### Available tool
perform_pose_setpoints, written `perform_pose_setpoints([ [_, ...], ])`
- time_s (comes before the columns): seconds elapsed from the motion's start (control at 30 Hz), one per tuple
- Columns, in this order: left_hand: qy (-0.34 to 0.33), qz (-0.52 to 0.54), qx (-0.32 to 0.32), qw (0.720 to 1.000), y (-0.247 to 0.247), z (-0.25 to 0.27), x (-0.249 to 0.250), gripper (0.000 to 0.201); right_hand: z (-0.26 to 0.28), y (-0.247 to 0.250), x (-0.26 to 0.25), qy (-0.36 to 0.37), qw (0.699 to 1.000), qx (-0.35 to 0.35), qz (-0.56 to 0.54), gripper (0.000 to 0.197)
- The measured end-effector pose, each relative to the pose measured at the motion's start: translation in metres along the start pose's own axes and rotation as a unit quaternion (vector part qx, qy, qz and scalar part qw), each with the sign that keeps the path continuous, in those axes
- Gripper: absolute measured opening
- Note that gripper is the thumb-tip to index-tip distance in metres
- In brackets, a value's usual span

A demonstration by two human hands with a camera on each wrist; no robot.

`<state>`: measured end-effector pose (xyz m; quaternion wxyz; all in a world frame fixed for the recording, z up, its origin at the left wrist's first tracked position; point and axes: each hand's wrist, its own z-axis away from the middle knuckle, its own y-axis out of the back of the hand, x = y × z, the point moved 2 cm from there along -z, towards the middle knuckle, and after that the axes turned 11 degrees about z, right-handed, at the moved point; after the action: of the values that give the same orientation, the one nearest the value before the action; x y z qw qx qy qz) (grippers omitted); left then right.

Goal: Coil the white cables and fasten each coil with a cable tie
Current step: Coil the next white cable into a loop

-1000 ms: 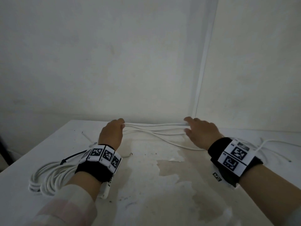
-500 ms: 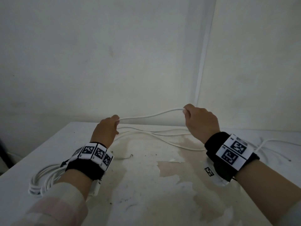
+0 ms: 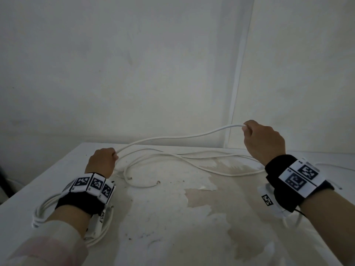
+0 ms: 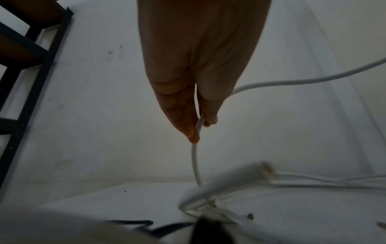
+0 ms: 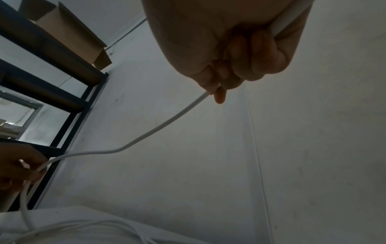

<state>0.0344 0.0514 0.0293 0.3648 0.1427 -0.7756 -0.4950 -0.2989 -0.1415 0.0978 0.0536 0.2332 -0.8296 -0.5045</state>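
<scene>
Both hands are up and working one white cable (image 3: 172,136), a length of it slung between them in the air above the bench (image 3: 172,217). The left hand (image 3: 102,162) sits low, just over the bench top, and the left wrist view shows its thumb and fingers (image 4: 183,115) pinching the cable so that it drops from the fingertips down to the loose strands on the surface. The right hand (image 3: 264,142) is raised higher and further right, fist curled, and the right wrist view has the cable running out between its bent fingers (image 5: 246,66) and sagging across toward the left hand. Under that hanging span, the loose cable (image 3: 192,160) lies in long flat loops along the far part of the bench, two cut ends (image 3: 157,182) lying near the left hand with bare wire showing. A finished-looking bundle of white cable (image 3: 44,210) lies at the near left, partly hidden beneath the left forearm; whether a tie holds it I cannot tell. Another stretch of white cable (image 3: 326,166) trails off behind the right wrist. The bench's white surface is worn, with brownish patches where the coating has peeled. A dark metal shelf frame (image 5: 62,82) carrying a cardboard box (image 5: 69,38) shows off to the side in the right wrist view
</scene>
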Motion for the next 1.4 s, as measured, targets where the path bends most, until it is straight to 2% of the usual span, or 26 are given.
perform_pose_setpoints([
  [0.13,0.001,0.025,0.03,0.999,0.005,-0.001,-0.003,0.028,-0.003,0.001,0.008,-0.019,1.0,0.009,-0.005,0.031],
  [0.2,-0.009,0.048,0.066,0.997,0.011,-0.001,0.0,0.029,-0.003,-0.001,0.011,-0.024,1.0,0.012,0.007,0.03],
  [0.3,-0.053,0.157,0.104,0.981,0.02,0.001,0.011,0.03,-0.006,-0.011,0.015,0.005,0.998,-0.016,0.057,0.025],
  [0.37,-0.085,0.225,0.096,0.966,0.024,0.001,0.026,0.029,-0.005,-0.018,0.016,0.042,0.993,-0.059,0.091,0.025],
  [0.43,-0.109,0.252,0.094,0.957,0.028,0.003,0.043,0.028,-0.001,-0.023,0.012,0.089,0.984,-0.092,0.125,0.034],
  [0.5,-0.129,0.255,0.091,0.954,0.03,0.007,0.059,0.028,0.005,-0.025,0.004,0.147,0.97,-0.093,0.168,0.036],
  [0.57,-0.15,0.252,0.087,0.952,0.03,0.012,0.072,0.03,0.009,-0.024,-0.006,0.202,0.952,-0.088,0.214,0.03],
  [0.67,-0.162,0.277,0.071,0.944,0.025,0.022,0.088,0.031,0.017,-0.021,-0.022,0.304,0.932,-0.007,0.197,0.011],
  [0.73,-0.164,0.292,0.051,0.941,0.021,0.029,0.098,0.031,0.026,-0.019,-0.029,0.369,0.916,0.054,0.152,0.022],
  [0.8,-0.16,0.313,0.02,0.936,0.016,0.034,0.106,0.029,0.034,-0.015,-0.035,0.402,0.908,0.073,0.093,0.008],
  [0.87,-0.146,0.352,-0.024,0.924,0.011,0.039,0.115,0.029,0.044,-0.01,-0.042,0.416,0.906,0.065,0.043,0.027],
  [0.97,-0.133,0.387,-0.095,0.908,0.001,0.049,0.127,0.029,0.048,0.003,-0.049,0.413,0.907,0.076,-0.013,0.033],
  [1.07,-0.161,0.366,-0.143,0.905,-0.005,0.062,0.138,0.031,0.043,0.01,-0.05,0.398,0.906,0.12,-0.079,0.028],
  [1.17,-0.211,0.33,-0.168,0.905,-0.006,0.078,0.152,0.042,0.038,0.012,-0.047,0.351,0.919,0.13,-0.127,0.029],
  [1.2,-0.202,0.346,-0.177,0.899,-0.006,0.082,0.155,0.046,0.035,0.01,-0.044,0.338,0.921,0.133,-0.14,0.03],
  [1.27,-0.171,0.389,-0.195,0.884,-0.007,0.088,0.158,0.042,0.029,0.008,-0.035,0.315,0.927,0.13,-0.157,0.033],
  [1.33,-0.177,0.395,-0.204,0.878,-0.008,0.093,0.162,0.035,0.028,0.006,-0.028,0.292,0.934,0.132,-0.158,0.034],
  [1.4,-0.181,0.403,-0.213,0.871,-0.008,0.097,0.167,0.034,0.027,0.004,-0.023,0.267,0.944,0.101,-0.163,0.036],
])
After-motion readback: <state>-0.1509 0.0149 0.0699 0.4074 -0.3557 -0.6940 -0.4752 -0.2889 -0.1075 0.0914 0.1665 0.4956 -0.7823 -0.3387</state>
